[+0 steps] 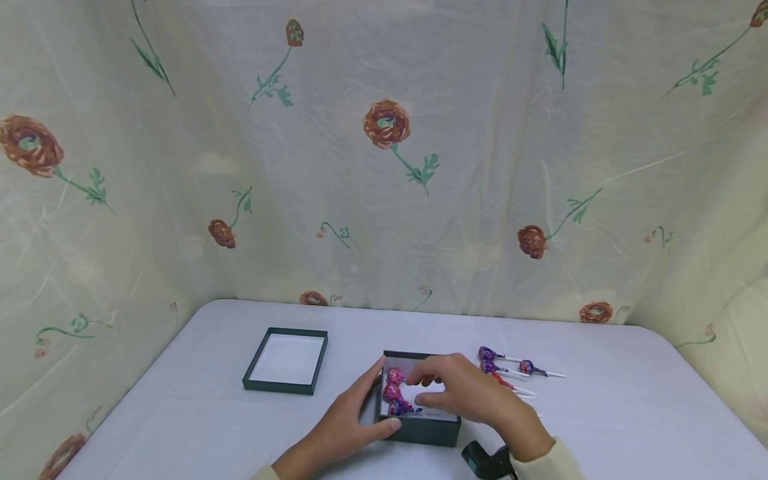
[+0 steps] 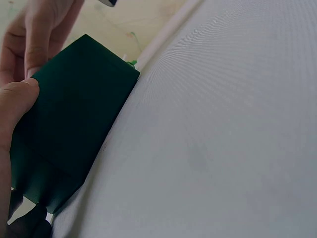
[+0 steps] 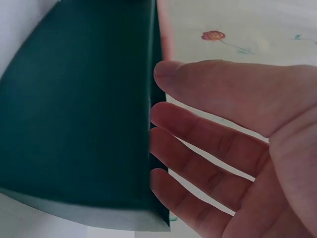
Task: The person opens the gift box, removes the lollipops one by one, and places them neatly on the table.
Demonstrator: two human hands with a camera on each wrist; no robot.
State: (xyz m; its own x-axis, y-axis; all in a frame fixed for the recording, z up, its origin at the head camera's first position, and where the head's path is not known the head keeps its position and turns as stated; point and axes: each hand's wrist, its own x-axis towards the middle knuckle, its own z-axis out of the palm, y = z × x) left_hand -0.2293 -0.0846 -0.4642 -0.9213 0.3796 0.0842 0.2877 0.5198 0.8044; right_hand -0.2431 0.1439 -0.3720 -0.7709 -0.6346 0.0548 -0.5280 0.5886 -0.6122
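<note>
Lollipops (image 1: 396,393) lie inside the dark green box (image 1: 420,428) on the worktop (image 1: 630,413), left hand (image 1: 348,427) grasping its left wall, right hand (image 1: 465,390) hovering above with relaxed fingers (image 3: 198,144).

The head camera looked down and forward across the table (image 1: 600,413); both wrist cameras sat close beside the green box (image 1: 420,427), which all three views shared.
</note>
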